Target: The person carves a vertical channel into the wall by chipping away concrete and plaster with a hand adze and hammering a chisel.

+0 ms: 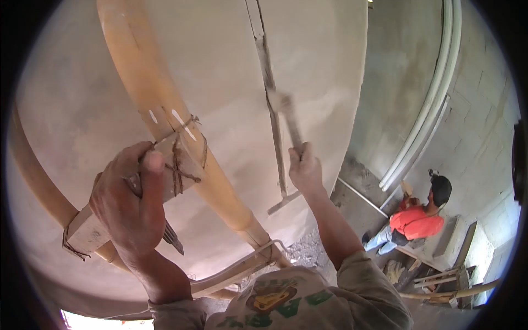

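Note:
My right hand (306, 169) is closed round the handle of a hammer (291, 118), whose blurred head is close to a narrow groove (269, 82) cut in the plastered wall (220, 71). My left hand (132, 201) is closed on a pointed metal chisel (172, 238), its tip directed down and to the right. Beside that hand, a wooden board (88, 234) is bound with rusty wire (179, 168) to a thick bamboo pole (220, 201).
A person in a red shirt (416, 221) stands lower right, apart from my hands. Long white pipes (423, 118) run along the right wall. Rubble (308, 247) lies below, and wooden planks (440, 278) are stacked near the person. Another bamboo pole (41, 181) curves at left.

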Tool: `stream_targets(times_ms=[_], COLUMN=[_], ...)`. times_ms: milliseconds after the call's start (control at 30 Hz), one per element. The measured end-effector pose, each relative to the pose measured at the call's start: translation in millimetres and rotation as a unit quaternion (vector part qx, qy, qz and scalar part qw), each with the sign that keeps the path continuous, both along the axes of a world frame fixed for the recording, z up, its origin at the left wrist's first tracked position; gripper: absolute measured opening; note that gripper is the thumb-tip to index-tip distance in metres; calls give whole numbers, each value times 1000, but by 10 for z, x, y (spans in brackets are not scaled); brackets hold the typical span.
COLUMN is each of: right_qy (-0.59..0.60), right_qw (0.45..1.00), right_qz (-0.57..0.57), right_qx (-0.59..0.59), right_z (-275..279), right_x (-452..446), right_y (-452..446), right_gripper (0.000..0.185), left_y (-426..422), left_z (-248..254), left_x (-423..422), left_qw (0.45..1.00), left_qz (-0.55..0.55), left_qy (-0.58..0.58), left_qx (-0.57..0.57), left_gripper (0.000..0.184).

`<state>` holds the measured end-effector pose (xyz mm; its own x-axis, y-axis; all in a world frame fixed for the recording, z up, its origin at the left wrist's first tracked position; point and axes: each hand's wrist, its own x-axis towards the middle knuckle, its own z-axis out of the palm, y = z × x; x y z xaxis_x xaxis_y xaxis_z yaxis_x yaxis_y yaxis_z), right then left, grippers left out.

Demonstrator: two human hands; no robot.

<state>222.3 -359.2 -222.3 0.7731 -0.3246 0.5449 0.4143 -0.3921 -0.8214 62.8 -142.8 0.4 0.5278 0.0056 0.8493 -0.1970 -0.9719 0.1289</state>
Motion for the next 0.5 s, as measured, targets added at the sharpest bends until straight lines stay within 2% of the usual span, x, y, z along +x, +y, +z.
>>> stream_targets(times_ms=[67,133,200,300,400,500], right_qy=[111,126,182,200,177,91], right_qw=[993,989,977,971,978,992], right_qz=[21,2,-2,-8,11,4], right_qx=[-33,-79,-107,-131,-106,-87], right_z=[-553,-838,-1400,-1613,-1184,-325], right_x=[97,162,-212,-250,-411,-454], right_y=[-76,-165,-110,-199,-234,-168], right_gripper=[27,27,28,28,26,21], left_y=[14,-42,-81,-28,-1,-25], left_z=[-15,22,18,-8,6,33], left_x=[-28,26,-24,-11,-10,-46], left_qw=[1000,1000,998,999,1000,998], left_qz=[-1,4,13,7,18,21], left_qy=[11,-4,35,18,15,50], left_qx=[2,-22,-44,-37,-6,-32], left_gripper=[33,34,35,38,40,41])
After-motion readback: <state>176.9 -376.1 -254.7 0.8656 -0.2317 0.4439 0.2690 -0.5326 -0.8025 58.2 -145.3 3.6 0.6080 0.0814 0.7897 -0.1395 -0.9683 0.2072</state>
